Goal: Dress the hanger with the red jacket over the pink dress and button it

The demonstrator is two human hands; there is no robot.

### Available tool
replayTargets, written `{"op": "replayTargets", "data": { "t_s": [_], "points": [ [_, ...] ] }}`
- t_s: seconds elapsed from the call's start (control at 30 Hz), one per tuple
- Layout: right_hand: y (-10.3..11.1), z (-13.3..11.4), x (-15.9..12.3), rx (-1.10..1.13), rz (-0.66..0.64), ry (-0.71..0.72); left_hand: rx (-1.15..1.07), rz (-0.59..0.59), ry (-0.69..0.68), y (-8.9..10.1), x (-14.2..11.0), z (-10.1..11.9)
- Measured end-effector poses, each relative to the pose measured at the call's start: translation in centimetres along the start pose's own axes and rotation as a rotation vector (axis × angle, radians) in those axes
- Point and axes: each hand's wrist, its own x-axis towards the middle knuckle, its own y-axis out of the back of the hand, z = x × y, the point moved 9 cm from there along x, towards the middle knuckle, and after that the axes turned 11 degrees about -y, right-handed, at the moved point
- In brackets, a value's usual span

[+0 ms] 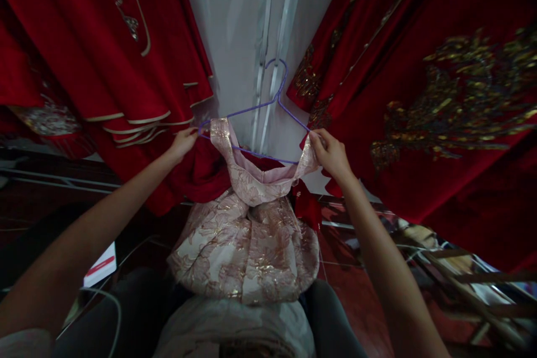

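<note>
Across a purple hanger [254,107]: two bare hands, one at each end. Right hand [331,154], thumb and fingers closed on the right strap [308,158], where cloth meets the hanger's tip. Left hand [183,144], fingers pinching the opposite tip, just outside the left strap [221,131] and apart from its cloth.

One dress [247,257], pink with gold pattern: lies between the hands and toward the body, skirt bunched over the lap. Its long axis runs from hanger to body, crosswise to the hanger's own length; right hand is nearer, touching it. Hanger hook points away from the body.

Beyond, to the left: red garments [138,67], pale-edged. To the right: red cloth [419,190] with gold decoration. Between these: pale panel [222,28]. Lower left: white card [100,265], red stripe. Lower right: wooden frame [482,278], contents unclear.
</note>
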Motion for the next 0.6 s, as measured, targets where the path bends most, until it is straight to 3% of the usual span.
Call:
{"op": "replayTargets", "data": {
  "t_s": [0.1, 0.2, 0.3, 0.37, 0.43, 0.5, 0.53, 0.6],
  "points": [
    [0.1, -0.2, -0.2, -0.01, 0.009, -0.007, 0.004, 0.154, -0.037, 3.2, 3.6, 3.4],
    [0.4, -0.9, -0.6, -0.018, -0.002, -0.007, 0.039, 0.246, -0.252, 4.6, 3.9, 10.1],
    [1.0, -1.8, -1.0, -0.038, -0.021, -0.008, 0.033, 0.184, -0.503, 2.8, 0.3, 17.7],
    [1.7, -2.0, -1.0, -0.044, -0.016, -0.018, 0.092, 0.029, -0.584, -0.1, -3.7, 21.2],
    [2.3, -1.8, -0.7, -0.035, -0.006, -0.036, 0.124, -0.133, -0.632, -3.1, -8.2, 22.8],
    [2.6, -1.2, -0.1, -0.01, -0.013, -0.057, 0.128, -0.283, -0.658, -5.3, -11.9, 22.7],
    [2.6, -0.8, 0.2, 0.006, -0.031, -0.066, 0.137, -0.357, -0.661, -6.1, -13.2, 22.1],
    [1.9, -0.2, 1.0, 0.041, -0.098, -0.08, 0.169, -0.382, -0.641, -5.9, -13.6, 20.5]
  ]
}}
